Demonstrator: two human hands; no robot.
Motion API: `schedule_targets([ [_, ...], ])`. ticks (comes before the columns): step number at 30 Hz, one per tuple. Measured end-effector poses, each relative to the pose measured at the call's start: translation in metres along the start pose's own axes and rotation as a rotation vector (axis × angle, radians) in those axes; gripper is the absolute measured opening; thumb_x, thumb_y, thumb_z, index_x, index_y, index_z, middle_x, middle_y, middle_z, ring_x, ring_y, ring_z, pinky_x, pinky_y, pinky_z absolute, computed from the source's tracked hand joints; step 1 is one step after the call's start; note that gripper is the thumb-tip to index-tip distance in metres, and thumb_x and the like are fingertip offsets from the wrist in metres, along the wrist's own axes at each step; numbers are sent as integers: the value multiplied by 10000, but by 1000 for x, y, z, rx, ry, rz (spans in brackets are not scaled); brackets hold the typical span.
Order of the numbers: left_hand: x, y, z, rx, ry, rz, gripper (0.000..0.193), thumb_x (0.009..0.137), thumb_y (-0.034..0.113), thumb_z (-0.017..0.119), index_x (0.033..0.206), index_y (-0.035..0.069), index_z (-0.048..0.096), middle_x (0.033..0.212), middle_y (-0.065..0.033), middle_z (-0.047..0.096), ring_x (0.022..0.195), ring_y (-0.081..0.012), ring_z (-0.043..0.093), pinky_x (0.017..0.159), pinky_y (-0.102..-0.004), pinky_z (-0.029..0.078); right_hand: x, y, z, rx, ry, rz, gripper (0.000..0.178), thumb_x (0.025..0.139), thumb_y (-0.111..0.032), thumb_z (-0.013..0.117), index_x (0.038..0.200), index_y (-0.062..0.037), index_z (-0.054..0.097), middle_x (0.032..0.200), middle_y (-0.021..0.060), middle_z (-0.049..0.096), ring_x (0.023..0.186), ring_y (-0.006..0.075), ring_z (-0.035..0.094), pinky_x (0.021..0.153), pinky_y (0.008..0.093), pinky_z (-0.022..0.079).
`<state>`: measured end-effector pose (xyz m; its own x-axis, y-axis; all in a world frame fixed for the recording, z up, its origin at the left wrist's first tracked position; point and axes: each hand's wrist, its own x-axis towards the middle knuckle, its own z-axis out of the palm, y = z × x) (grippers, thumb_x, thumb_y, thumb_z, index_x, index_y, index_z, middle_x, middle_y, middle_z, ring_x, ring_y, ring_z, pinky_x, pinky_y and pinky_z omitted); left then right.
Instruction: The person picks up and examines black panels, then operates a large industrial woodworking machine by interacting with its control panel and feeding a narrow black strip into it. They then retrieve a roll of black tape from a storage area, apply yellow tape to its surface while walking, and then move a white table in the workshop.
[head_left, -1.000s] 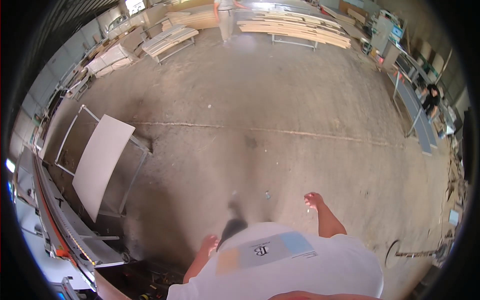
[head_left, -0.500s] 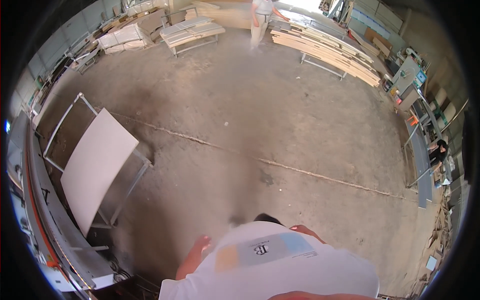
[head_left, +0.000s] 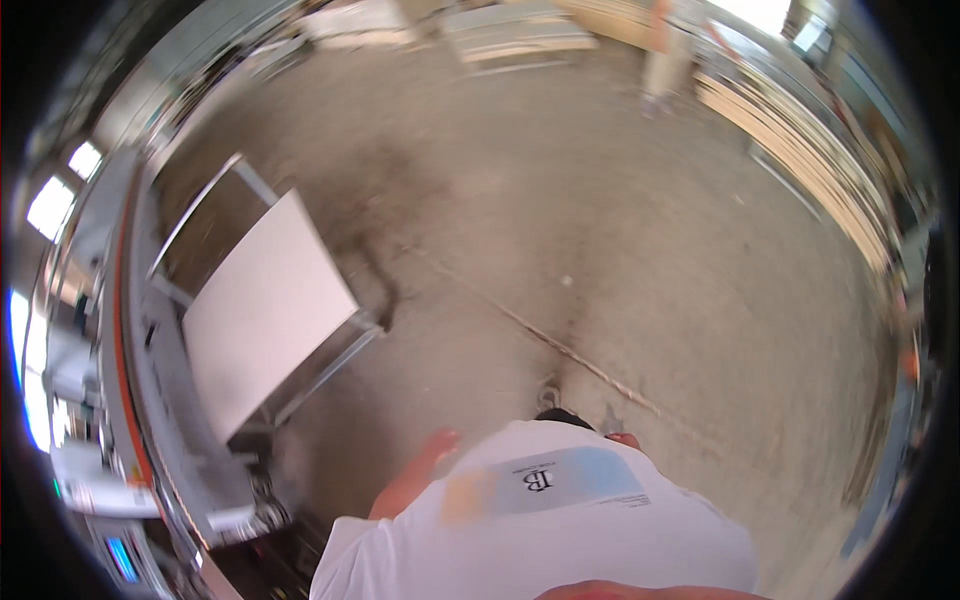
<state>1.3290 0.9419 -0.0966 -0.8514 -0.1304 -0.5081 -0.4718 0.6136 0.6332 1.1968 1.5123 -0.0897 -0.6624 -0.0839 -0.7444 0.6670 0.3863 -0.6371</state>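
My left hand (head_left: 443,443) hangs beside my white shirt (head_left: 600,540), smeared by motion, with nothing visible in it. At the shirt's other side a small part of my right hand (head_left: 625,440) shows; its fingers are mostly hidden by the shirt. Nearest to my left hand is a pale flat panel (head_left: 270,315), which lies on a grey metal frame stand (head_left: 325,375) to the left. Neither hand touches it.
Along the left runs a long grey machine (head_left: 170,400) with an orange-red strip and a small screen (head_left: 122,558). Stacked boards (head_left: 800,150) lie far right, near a standing person (head_left: 665,65). Another board stack (head_left: 520,35) is at the back. A seam (head_left: 560,350) crosses the concrete floor.
My view has swung to the left, so the panel, stand and board stacks sit further right in the picture. More of the machine shows, and both hands hang at my sides as before.
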Motion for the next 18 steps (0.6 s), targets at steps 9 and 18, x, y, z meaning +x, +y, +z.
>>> schedule_targets([
  [9, 78, 32, -77, 437, 67, 25, 221, 919, 291, 616, 925, 119, 754, 959, -185, 728, 908, -281, 732, 750, -450, 560, 200, -415, -13, -233, -45, -163, 202, 894, -230, 677, 923, -44, 750, 762, 33, 682, 650, 114, 610, 564, 265, 483],
  [18, 258, -23, -203, -33, -152, -165, 253, 924, 268, 561, 1018, 94, 718, 1109, -138, 722, 1014, -261, 706, 770, -426, 574, 354, -517, 87, -1008, -412, -313, 200, 875, -173, 694, 1041, -79, 755, 982, 74, 764, 792, 182, 732, 699, 330, 601],
])
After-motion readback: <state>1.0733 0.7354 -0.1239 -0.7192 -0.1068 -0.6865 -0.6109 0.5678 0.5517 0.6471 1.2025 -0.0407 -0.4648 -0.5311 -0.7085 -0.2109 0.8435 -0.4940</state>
